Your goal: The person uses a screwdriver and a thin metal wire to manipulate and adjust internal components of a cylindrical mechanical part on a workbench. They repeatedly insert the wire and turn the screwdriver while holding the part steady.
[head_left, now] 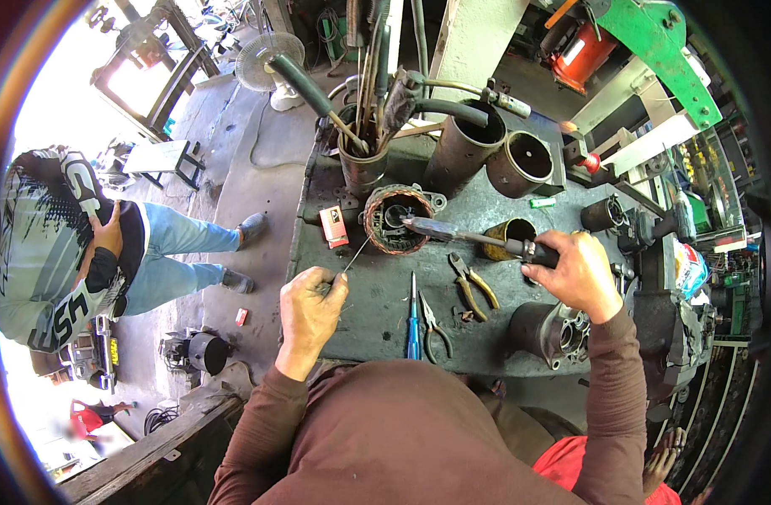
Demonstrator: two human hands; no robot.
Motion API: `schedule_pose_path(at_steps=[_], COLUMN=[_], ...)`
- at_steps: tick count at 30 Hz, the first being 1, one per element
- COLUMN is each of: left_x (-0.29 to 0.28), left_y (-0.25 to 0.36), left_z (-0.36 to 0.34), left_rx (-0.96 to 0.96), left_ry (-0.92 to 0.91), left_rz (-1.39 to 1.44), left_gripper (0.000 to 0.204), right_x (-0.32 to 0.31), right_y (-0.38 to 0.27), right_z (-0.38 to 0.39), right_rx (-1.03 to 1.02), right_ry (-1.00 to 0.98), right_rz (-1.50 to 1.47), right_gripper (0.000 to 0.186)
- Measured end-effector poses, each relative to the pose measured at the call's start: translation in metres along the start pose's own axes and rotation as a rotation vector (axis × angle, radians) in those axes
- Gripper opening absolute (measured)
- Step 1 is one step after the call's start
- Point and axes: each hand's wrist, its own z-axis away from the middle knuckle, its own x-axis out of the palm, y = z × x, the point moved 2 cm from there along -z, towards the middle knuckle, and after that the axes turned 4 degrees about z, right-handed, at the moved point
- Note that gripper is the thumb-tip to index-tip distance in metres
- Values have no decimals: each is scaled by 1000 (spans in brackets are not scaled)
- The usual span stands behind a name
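My right hand [580,273] is closed round the dark handle of a large soldering iron [465,233]. Its long shaft runs left, and the tip rests at a round alternator stator [373,229] with copper windings along its rim. My left hand [312,313] pinches a thin solder wire [358,254], whose far end reaches the stator's near left edge. Whether wire and tip touch cannot be made out. Nearer me on the dark bench lie yellow-handled pliers [470,286], needle-nose pliers [436,330] and a blue screwdriver [414,324].
A small red-and-white box [334,227] lies left of the stator. Behind stand a can [364,172] of tools and metal cylinders [461,151]. A metal cup [510,244] sits under the iron; a motor housing [547,330] is near right. A person [74,244] stands left.
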Motion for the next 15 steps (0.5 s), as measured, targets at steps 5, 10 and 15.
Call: schedule_pose_path(at_steps=[5,10,15], left_x=[18,28,29], left_y=[16,25,32], left_z=[-3,-15,-38], left_rx=[25,125,112], left_ry=[-15,-8,-75], left_rz=[-35,-52,-114], left_gripper=[19,16,16], right_x=[3,16,24], right_y=[-12,-20,-24], right_z=[-22,-35,-46], right_rx=[-55,-64,-71], right_ry=[-79,-124,-170], right_rz=[40,68,96], right_gripper=[38,38,38])
